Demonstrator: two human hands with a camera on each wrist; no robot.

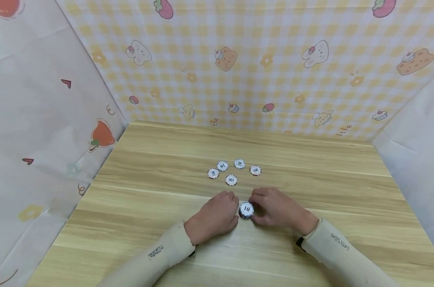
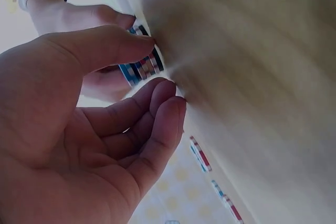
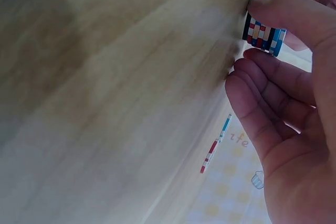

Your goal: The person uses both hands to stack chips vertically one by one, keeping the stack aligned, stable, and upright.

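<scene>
**Chip stack (image 1: 246,210) bracketed**

Left hand (image 1: 218,214) and right hand (image 1: 277,208) curl round its opposite sides, apparently keeping it upright on the surface (image 1: 159,167). Beyond, loose chips (image 1: 231,180) lie spread flat, so their numbers show; checked cloth (image 1: 267,81) hangs behind.

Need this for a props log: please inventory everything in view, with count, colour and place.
Table: 1, light wood grain, centre
Chip stack: 1, white top marked 10, mixed-colour edges, near the table's middle
Loose chips: 5, white faces marked 10 or 100, beyond the stack
Back cloth: 1, yellow-and-white check with cartoon prints, behind the table
Side cloths: 2, whitish, left and right
Sleeves: 2, cream, on the forearms
Wristbands: 2, dark, partly hidden at the cuffs
Left hand: 1, bare, left of the stack
Right hand: 1, bare, holding the stack's right side
</scene>
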